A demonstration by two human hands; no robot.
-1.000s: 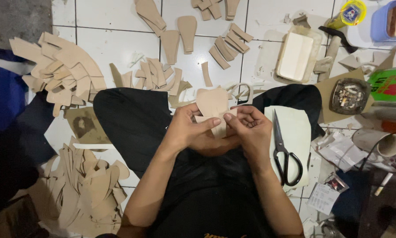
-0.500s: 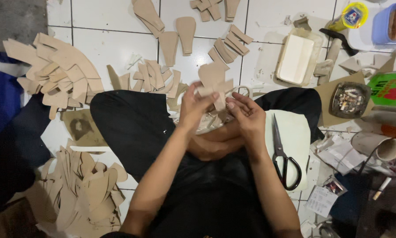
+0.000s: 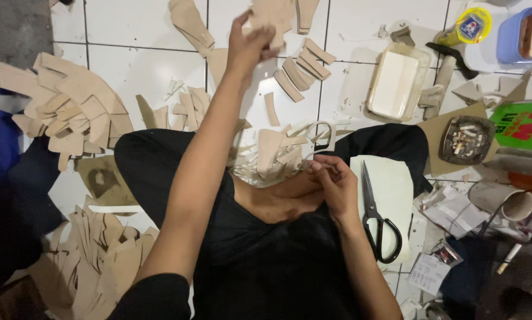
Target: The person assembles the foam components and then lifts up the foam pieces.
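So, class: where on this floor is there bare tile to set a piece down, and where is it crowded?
Bare tile lies between the fanned stack at left and the left hand. It is crowded around the tray, ashtray and scissors.

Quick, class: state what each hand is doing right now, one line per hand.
Left hand: raised over the tiles, closed on a tan cut-out piece.
Right hand: in the lap, fingers curled; whether it holds anything cannot be told.
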